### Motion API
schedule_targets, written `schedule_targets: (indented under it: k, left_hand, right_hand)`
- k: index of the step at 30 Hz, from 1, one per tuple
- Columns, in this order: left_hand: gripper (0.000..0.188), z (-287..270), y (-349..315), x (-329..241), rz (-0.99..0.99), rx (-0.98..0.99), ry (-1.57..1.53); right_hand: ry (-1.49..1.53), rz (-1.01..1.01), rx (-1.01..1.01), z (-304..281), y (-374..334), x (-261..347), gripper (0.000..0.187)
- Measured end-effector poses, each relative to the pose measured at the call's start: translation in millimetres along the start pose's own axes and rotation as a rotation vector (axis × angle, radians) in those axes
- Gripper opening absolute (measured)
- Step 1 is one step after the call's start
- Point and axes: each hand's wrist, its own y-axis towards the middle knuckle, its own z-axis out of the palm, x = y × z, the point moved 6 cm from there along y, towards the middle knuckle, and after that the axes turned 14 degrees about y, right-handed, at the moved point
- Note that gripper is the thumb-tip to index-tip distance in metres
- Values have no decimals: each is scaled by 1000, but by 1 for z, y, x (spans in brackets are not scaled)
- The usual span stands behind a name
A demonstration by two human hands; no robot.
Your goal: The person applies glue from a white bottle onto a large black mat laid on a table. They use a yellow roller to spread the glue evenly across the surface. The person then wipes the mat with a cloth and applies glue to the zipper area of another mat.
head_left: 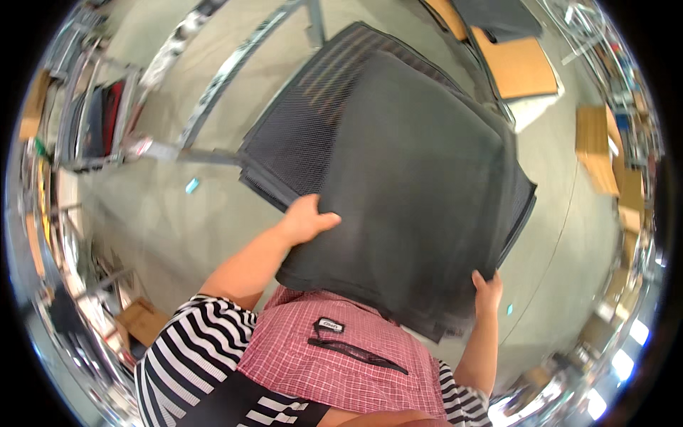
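Note:
A large dark grey sheet (420, 185), slightly blurred, spreads in front of me with its near edge close to my pink checked apron (320, 356). My left hand (307, 219) grips its left edge, thumb on top and fingers tucked underneath. On the opposite edge, lower right, my right hand (487, 290) is closed around the rim, with its fingers partly hidden. Beneath the sheet lies a stack of black mesh sheets (299, 135), whose corners stick out to the left and right. The sheet covers most of that stack.
Grey metal bars (228, 78) of a frame extend left of the stack. Beyond it, at the upper right, are orange-brown boards (516, 67) with a dark sheet on them. Cardboard boxes (596, 146) line the right side. A rack with panels (99, 121) stands left.

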Motion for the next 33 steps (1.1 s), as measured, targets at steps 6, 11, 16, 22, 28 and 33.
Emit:
schedule_targets:
  k: [6,11,16,22,28,33]
  left_hand:
    - [58,48,-37,-93,423,114,97]
    - [59,111,-58,-170,629,223,268]
    - [61,193,-130,-275,701,591,371]
    - [57,286,-215,-269,614,805,104]
    - [47,375,-304,-279,764,799,299]
    - [41,481,-427,-308,916,931,298]
  right_hand:
    - [-48,5,-214,-107,-131,-23,39]
    - [182,-87,-534,-161,-262,-65,45]
    - [262,119,-894,-196,-429,-81,41]
    - [91,390,-987,-226,-535,-182,78]
    - [360,398,-1096,-231,-623,-274,75]
    - [383,392,-1306,-270,-725,-330,75]
